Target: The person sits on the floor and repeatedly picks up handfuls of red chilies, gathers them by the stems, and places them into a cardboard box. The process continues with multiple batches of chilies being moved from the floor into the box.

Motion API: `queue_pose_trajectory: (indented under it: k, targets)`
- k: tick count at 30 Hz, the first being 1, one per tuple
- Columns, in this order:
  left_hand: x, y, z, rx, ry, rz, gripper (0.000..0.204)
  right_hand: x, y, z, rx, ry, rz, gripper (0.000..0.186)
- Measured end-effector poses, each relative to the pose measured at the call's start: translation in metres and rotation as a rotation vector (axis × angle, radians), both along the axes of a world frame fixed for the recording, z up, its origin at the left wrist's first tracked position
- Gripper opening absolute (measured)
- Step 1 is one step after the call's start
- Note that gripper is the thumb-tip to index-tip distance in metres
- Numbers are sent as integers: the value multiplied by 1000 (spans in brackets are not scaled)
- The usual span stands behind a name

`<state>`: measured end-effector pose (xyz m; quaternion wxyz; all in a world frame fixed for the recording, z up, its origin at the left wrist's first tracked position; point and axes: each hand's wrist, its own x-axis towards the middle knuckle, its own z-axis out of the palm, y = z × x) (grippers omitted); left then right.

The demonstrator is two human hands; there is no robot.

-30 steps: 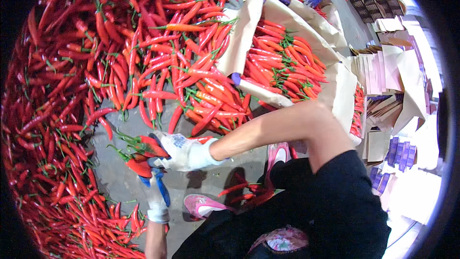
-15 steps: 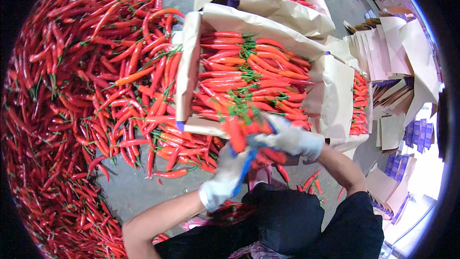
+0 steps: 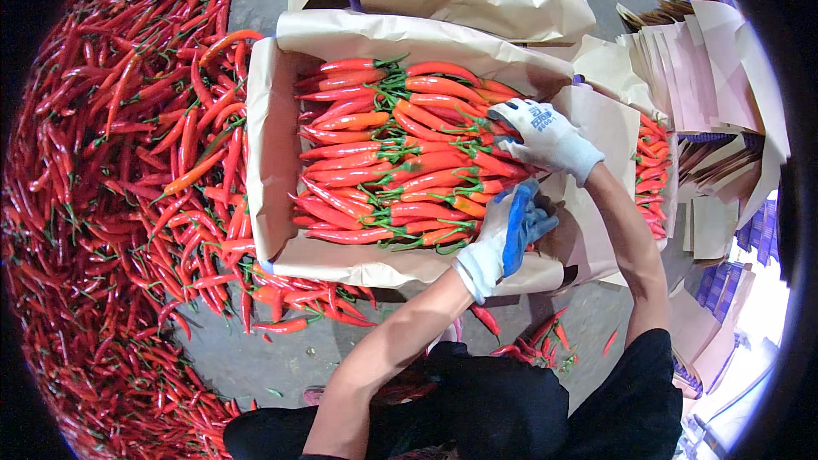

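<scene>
Left hand (image 3: 509, 226): forearm reaching far and right, blue palm exposed, fingers loosely parted, gripping nothing. Right hand (image 3: 545, 132): elbow bent, fingers curled down at the chillies (image 3: 341, 152); grip cannot be told. Chillies lie in 2 columns inside the paper-lined box (image 3: 266, 145).

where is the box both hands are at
In the head view, the paper-lined box sits near the middle, right of the loose chilli pile, with the left hand and right hand over its right end.
</scene>
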<state>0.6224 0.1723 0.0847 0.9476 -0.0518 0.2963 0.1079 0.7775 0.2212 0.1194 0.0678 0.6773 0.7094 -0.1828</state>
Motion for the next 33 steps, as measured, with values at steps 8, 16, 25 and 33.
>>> queue_pose_trajectory:
  k: [8,16,25,33]
  targets:
    - [-43,-2,11,116,-220,-292,39,-1,-28,1,509,254,-138,32]
    - [-161,45,55,742,21,-503,17,-53,-44,-3,421,122,-61,32]
    - [-383,69,54,1117,512,-273,30,-210,20,65,328,623,214,34]
    - [-593,46,-35,654,911,568,32,-451,81,17,-196,545,760,54]
